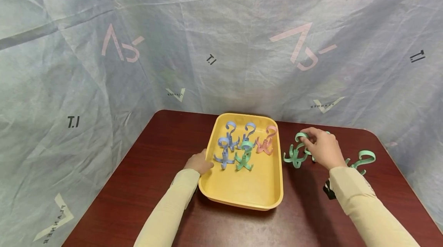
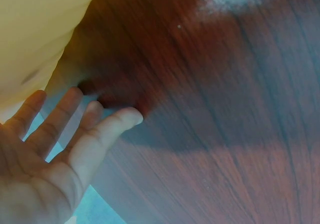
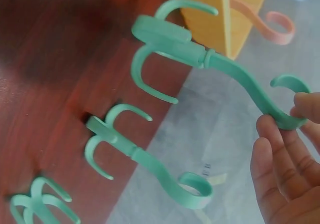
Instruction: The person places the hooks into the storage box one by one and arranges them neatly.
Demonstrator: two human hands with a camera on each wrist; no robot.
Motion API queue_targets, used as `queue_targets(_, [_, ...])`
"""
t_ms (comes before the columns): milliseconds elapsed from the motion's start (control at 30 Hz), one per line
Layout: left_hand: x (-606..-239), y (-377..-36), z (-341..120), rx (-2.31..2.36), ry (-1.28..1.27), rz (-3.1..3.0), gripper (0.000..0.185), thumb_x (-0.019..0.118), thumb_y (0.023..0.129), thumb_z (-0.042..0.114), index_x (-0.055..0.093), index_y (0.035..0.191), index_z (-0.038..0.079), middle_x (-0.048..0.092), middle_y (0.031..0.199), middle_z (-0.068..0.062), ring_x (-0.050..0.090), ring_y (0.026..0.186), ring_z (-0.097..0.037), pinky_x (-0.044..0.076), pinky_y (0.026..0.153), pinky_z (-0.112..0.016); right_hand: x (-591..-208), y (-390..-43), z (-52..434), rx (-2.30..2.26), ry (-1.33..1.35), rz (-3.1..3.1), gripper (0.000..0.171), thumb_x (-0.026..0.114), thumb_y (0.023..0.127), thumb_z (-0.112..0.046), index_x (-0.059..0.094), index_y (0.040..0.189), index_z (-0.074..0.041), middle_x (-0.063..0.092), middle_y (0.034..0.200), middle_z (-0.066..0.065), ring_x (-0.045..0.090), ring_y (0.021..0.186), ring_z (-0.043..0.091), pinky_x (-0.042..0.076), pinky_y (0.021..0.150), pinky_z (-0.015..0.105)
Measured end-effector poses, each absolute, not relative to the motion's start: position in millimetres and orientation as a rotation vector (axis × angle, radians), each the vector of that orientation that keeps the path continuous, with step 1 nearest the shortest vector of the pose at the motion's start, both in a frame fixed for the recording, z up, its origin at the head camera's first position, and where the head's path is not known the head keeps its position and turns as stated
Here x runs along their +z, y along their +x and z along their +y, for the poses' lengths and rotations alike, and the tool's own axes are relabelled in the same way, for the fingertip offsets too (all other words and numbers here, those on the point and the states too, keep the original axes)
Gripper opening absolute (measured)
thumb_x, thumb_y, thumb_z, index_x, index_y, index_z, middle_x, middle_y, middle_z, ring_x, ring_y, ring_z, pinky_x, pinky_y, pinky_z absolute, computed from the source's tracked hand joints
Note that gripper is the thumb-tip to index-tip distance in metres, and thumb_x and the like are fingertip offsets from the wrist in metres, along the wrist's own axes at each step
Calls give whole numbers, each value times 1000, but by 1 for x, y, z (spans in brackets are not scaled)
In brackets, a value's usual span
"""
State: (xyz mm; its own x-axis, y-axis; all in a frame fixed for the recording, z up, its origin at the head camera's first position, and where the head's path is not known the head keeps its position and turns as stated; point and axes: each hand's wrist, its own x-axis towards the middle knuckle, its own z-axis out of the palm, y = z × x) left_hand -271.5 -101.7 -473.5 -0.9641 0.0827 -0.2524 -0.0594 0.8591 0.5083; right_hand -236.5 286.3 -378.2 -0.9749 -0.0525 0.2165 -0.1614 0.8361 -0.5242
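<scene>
the right hand (image 1: 322, 147), right of centre in the head view, pinches the curled top of a green hook (image 1: 297, 151) that stands on the table (image 1: 155, 170) just right of the yellow tray (image 1: 242, 189). in the right wrist view the fingertips (image 3: 300, 109) at the right edge clamp that hook's top loop (image 3: 287, 102), while its four-pronged base (image 3: 160, 39) sits at the upper middle of the frame, close to the tray's wall (image 3: 220, 19). a second green hook (image 3: 140, 154) stands below it in that frame, and a third (image 3: 40, 206) shows in the lower left corner.

the left hand (image 1: 200, 161) lies against the tray's left rim, at centre left of the head view; in the left wrist view its fingers (image 2: 75, 119) are straight and a little spread, gripping nothing, with the tray's side in the upper left corner.

inside the tray, towards its far end, stand three blue hooks (image 1: 225, 151), one green (image 1: 245, 154) and one pink (image 1: 266, 139). another green hook (image 1: 363, 159) lies on the table at the right, beyond the right sleeve (image 1: 360, 201). printed grey sheeting (image 1: 221, 39) hangs behind the table.
</scene>
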Motion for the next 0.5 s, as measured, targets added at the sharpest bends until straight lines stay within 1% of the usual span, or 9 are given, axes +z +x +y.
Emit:
queue_targets(133, [-474, -272, -102, 768, 15, 2769, 58, 67, 93, 24, 49, 144, 4, 69, 107, -17, 64, 87, -29, 52, 80, -43, -369, -232, 284, 830, 172, -2772, 29, 64, 102, -19, 68, 125, -2, 72, 98, 15, 64, 77, 23, 46, 59, 36])
queue_targets(300, [-476, -273, -102, 775, 20, 2766, 57, 68, 93, 24, 50, 143, 4, 69, 105, -16, 64, 86, -29, 52, 78, -43, -360, -227, 282, 801, 216, -2684, 28, 66, 100, -19, 69, 123, -2, 73, 96, 15, 66, 77, 27, 46, 60, 36])
queue_targets(500, [-476, -272, -102, 798, 19, 2757, 56, 67, 92, 23, 50, 142, 4, 68, 102, -15, 63, 81, -27, 52, 74, -41, -348, -225, 271, 761, 274, -2555, 24, 70, 98, -18, 73, 118, -5, 71, 87, 9, 64, 74, 25, 44, 61, 36])
